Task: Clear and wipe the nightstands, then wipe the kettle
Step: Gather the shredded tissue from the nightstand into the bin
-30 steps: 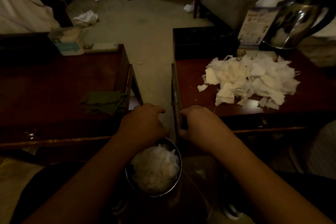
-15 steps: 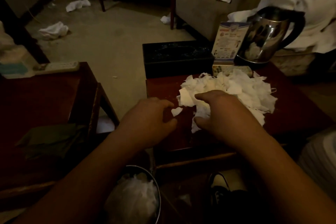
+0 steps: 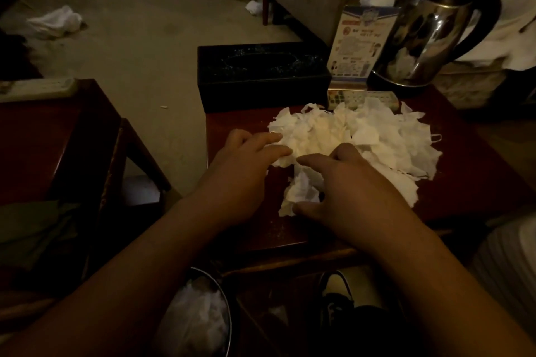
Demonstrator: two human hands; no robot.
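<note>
Right desk [image 3: 464,182], dark red wood: torn tissue pile [image 3: 362,142], black tissue box [image 3: 261,78], leaflet stand [image 3: 359,46], steel kettle [image 3: 429,35]. Left desk [image 3: 43,148]: green cloth [image 3: 32,229], remote [image 3: 34,90]. Floor [image 3: 139,46]: scattered crumpled tissues [image 3: 55,22]

Dim room, warm yellowish cast throughout. The brightest patch is the pile of torn tissue [image 3: 351,148], nearly washing out where light falls from above. The steel kettle [image 3: 429,35] throws back soft reflections, no hard glare. Both forearms read as dark, low-contrast masses, and the left nightstand [image 3: 52,142] sinks almost to black. The bottom corners vanish into shadow. Wide-angle bending pulls the edges outward. Grain and softness everywhere; the print on the card [image 3: 361,43] is unreadable.
</note>
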